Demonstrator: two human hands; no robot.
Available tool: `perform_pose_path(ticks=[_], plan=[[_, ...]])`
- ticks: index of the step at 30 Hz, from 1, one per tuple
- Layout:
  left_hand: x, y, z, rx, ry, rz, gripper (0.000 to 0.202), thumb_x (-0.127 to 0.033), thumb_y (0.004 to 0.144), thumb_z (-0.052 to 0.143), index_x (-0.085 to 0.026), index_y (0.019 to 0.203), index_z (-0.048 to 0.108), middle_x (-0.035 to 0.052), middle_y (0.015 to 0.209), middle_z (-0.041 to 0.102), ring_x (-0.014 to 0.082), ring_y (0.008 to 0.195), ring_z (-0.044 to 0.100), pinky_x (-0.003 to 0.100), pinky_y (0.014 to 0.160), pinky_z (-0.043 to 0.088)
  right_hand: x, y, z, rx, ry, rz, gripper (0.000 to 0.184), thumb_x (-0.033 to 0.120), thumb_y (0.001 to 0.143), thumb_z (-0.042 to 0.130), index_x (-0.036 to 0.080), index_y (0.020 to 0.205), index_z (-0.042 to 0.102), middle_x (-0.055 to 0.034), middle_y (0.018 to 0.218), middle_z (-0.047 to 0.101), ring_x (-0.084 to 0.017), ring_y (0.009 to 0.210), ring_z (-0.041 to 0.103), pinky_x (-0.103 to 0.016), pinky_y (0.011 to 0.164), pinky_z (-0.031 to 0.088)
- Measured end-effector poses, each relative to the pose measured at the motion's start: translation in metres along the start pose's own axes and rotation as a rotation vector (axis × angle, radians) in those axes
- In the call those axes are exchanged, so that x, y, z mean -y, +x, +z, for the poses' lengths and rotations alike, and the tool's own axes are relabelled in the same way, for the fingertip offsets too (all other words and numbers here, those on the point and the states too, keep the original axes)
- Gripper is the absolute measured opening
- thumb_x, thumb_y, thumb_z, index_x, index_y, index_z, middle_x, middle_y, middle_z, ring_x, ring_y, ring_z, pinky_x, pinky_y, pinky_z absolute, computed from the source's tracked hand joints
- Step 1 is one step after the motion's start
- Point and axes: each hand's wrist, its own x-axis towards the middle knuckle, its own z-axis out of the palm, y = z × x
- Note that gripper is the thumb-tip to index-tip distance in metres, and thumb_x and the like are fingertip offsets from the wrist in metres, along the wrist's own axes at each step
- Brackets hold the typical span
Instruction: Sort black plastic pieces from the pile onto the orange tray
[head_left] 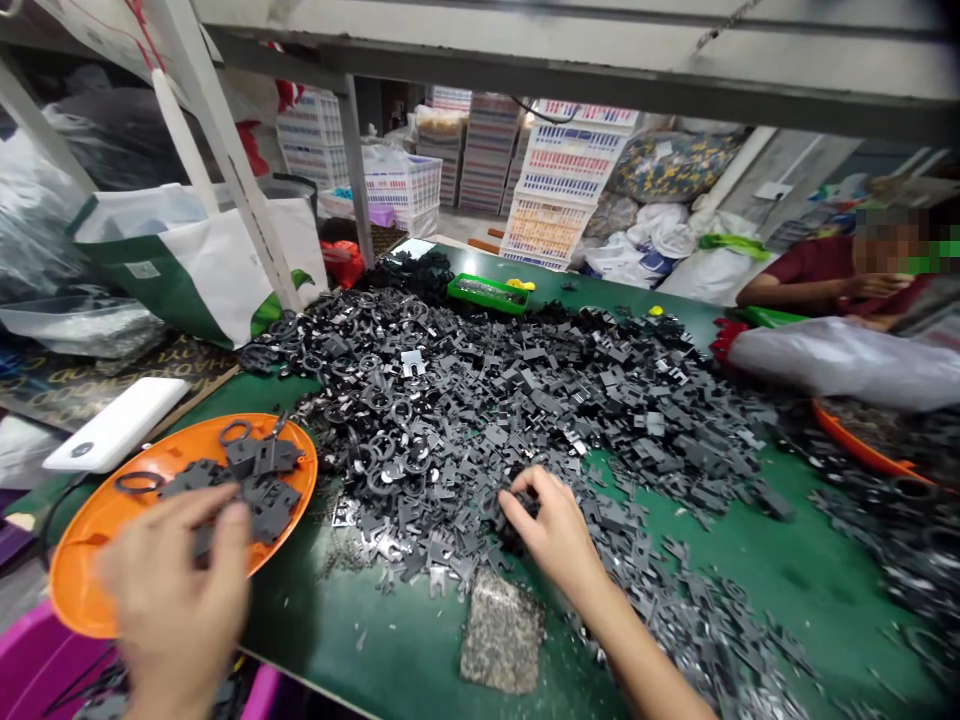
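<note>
Currently right hand [551,530] pinches fingertips shut on a black part [517,505] at the near edge of the parts pile [525,400] on the green table [787,560], blurred left hand [176,590] curls over the orange tray [90,560], grip unreadable, tray close by, likely keeping its pieces apart.
</note>
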Motion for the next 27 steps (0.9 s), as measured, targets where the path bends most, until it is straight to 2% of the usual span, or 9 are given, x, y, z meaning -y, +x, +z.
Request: perform_pose_path(ticks=[2,4,5,8,13,16,19,23,27], plan=[[-0.042,-0.041,0.02,0.196,-0.158,0.26,0.018,-0.026,0.084,0.052,-0.023,0.101,0.057,0.006,0.099,0.058,0.0254,0.1,0.053,0.041,0.092,0.038,0.001,-0.029,0.003,-0.012,0.067,0.044,0.017,0.032,0.089,0.049,0.021,0.075,0.05,-0.0006,0.075,0.06,-0.019,0.074,0.055,-0.03,0.069,0.039],[-0.075,-0.081,0.041,0.414,-0.306,0.423,0.027,-0.029,0.084,0.053,-0.024,0.11,0.055,0.0074,0.11,0.058,0.0259,0.104,0.052,0.041,0.091,0.04,0.003,-0.059,0.012,-0.041,0.117,0.085,0.02,0.034,0.09,0.047,0.022,0.075,0.049,-0.0007,0.074,0.059,-0.019,0.073,0.054,-0.03,0.067,0.039],[-0.086,-0.098,0.05,0.503,-0.338,0.49,0.037,-0.035,0.083,0.055,-0.023,0.118,0.052,0.0091,0.114,0.057,0.0275,0.106,0.051,0.045,0.095,0.038,0.004,-0.073,0.017,-0.053,0.114,0.096,0.02,0.035,0.091,0.046,0.022,0.076,0.049,-0.0009,0.075,0.058,-0.019,0.073,0.054,-0.031,0.068,0.038],[-0.099,-0.125,0.066,0.713,-0.372,0.634,0.04,-0.026,0.085,0.054,-0.021,0.124,0.048,0.009,0.114,0.061,0.0251,0.102,0.055,0.045,0.096,0.04,0.002,-0.108,0.027,-0.047,0.085,0.089,0.017,0.034,0.092,0.045,0.022,0.08,0.052,-0.0014,0.079,0.059,-0.02,0.076,0.054,-0.033,0.07,0.038],[-0.097,-0.114,0.062,0.862,-0.34,0.776,0.038,-0.013,0.084,0.05,-0.025,0.12,0.052,0.0072,0.11,0.063,0.0236,0.099,0.057,0.047,0.096,0.04,-0.039,-0.138,0.001,-0.02,0.05,0.049,0.014,0.034,0.091,0.05,0.027,0.1,0.057,-0.0015,0.094,0.065,-0.022,0.089,0.058,-0.035,0.076,0.04],[-0.102,-0.102,0.054,0.972,-0.358,0.751,0.04,-0.012,0.084,0.051,-0.027,0.12,0.051,0.0046,0.11,0.062,0.022,0.1,0.056,0.046,0.098,0.038,-0.065,-0.141,-0.023,-0.03,-0.068,0.115,0.013,0.032,0.091,0.049,0.028,0.094,0.061,-0.0015,0.09,0.066,-0.022,0.084,0.058,-0.036,0.073,0.038],[-0.114,-0.091,0.056,1.003,-0.377,0.668,0.029,-0.021,0.087,0.052,-0.027,0.115,0.054,0.0029,0.107,0.061,0.0213,0.099,0.054,0.044,0.096,0.037,-0.066,-0.128,-0.031,0.046,-0.104,0.042,0.013,0.028,0.091,0.05,0.028,0.093,0.063,-0.0013,0.087,0.066,-0.021,0.083,0.057,-0.036,0.073,0.036],[-0.137,-0.072,0.081,0.955,-0.222,0.65,0.022,-0.019,0.093,0.042,-0.025,0.101,0.062,0.003,0.095,0.059,0.0199,0.093,0.051,0.037,0.083,0.039,-0.045,-0.097,-0.02,0.165,-0.095,-0.129,0.018,0.019,0.091,0.051,0.029,0.097,0.064,-0.0007,0.087,0.065,-0.019,0.086,0.055,-0.034,0.076,0.034],[-0.156,-0.061,0.117,0.983,-0.156,0.762,0.023,-0.015,0.085,0.053,-0.03,0.099,0.066,0.0018,0.092,0.057,0.0204,0.09,0.049,0.033,0.077,0.038,-0.038,-0.072,-0.015,0.267,-0.119,-0.243,0.019,0.019,0.091,0.053,0.031,0.101,0.064,-0.0005,0.088,0.063,-0.019,0.087,0.052,-0.033,0.076,0.033]])
